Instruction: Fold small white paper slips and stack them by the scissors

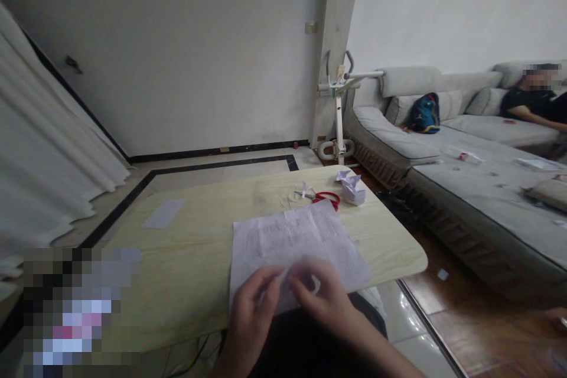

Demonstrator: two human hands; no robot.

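Observation:
My left hand (257, 301) and my right hand (316, 289) meet over the near part of a large printed sheet of paper (283, 236). Fingertips of both are pinched together on a small pale piece of paper (284, 273), blurred and mostly covered by the fingers. Creases run across the printed sheet, which lies flat on the light wooden table (199, 271). Beyond its far edge are red-handled scissors (328, 196) among thin paper scraps (290, 196). Folded paper pieces (353, 189) stand at the table's far right corner.
A small white sheet (163, 214) lies at the table's left. Something pixelated covers the lower left. To the right is a grey sofa (469, 147) with a blue backpack (426, 113) and a person in dark clothes (531, 97). White exercise equipment (339, 112) stands behind the table.

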